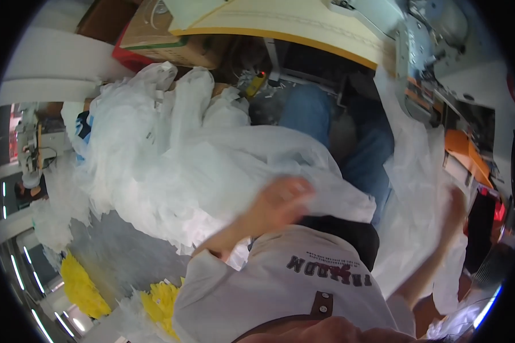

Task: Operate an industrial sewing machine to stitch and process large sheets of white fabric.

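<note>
A big heap of sheer white fabric (171, 166) spreads across my lap and off to the left. Over its near edge, in front of my waist, is my left hand (283, 200), smeared by motion; whether its fingers hold any cloth cannot be made out. My right hand (453, 210) reaches out on the right, also blurred, beside a hanging length of the same white fabric (417, 171). Its fingers are too smeared to show a grip. Above that length stands a sewing machine (414, 63) on a pale table (280, 20) with a yellow edge.
Cardboard boxes (171, 37) stand at the far left of the table. Yellow pieces (83, 286) lie near the grey floor (126, 246) on the left. An orange item (468, 154) is beyond the right-hand cloth. My jeans-clad legs (306, 114) extend under the table.
</note>
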### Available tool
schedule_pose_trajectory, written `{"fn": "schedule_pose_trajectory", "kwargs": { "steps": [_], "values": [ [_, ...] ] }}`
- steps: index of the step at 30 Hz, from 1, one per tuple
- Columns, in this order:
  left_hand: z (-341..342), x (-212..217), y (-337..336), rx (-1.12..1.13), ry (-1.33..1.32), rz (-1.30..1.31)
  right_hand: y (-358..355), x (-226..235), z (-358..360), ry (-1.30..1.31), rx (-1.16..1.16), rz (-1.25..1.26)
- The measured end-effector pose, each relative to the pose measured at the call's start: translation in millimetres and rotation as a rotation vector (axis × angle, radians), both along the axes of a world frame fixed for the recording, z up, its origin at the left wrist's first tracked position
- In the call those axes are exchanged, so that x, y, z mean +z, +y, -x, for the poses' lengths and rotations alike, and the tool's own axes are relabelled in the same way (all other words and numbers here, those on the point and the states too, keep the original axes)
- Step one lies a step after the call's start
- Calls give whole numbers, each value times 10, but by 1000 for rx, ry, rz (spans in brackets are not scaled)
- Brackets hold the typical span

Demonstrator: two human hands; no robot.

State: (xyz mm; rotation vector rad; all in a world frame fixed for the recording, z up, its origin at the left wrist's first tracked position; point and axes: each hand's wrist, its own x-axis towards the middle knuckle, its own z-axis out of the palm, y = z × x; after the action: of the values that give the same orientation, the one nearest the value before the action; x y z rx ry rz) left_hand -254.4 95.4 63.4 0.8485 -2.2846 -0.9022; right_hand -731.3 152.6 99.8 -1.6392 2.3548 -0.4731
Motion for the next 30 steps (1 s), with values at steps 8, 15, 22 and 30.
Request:
{"fn": "schedule_pose_trajectory", "kwargs": {
  "steps": [8,15,22,30],
  "values": [
    [-524,-1032,-1558,78,-700,-65,-1519,-1062,-3101,55,534,-374],
    [-523,285,-2351,254,-137,-642,-1569,-152,-3018,-294,517,418],
    [-648,494,-2676,288,185,-850,-907,-422,-2286,-46,789,-858],
    [-454,1069,-1992,148,312,-890,-1529,-197,-3419,-38,408,498]
  ]
}}
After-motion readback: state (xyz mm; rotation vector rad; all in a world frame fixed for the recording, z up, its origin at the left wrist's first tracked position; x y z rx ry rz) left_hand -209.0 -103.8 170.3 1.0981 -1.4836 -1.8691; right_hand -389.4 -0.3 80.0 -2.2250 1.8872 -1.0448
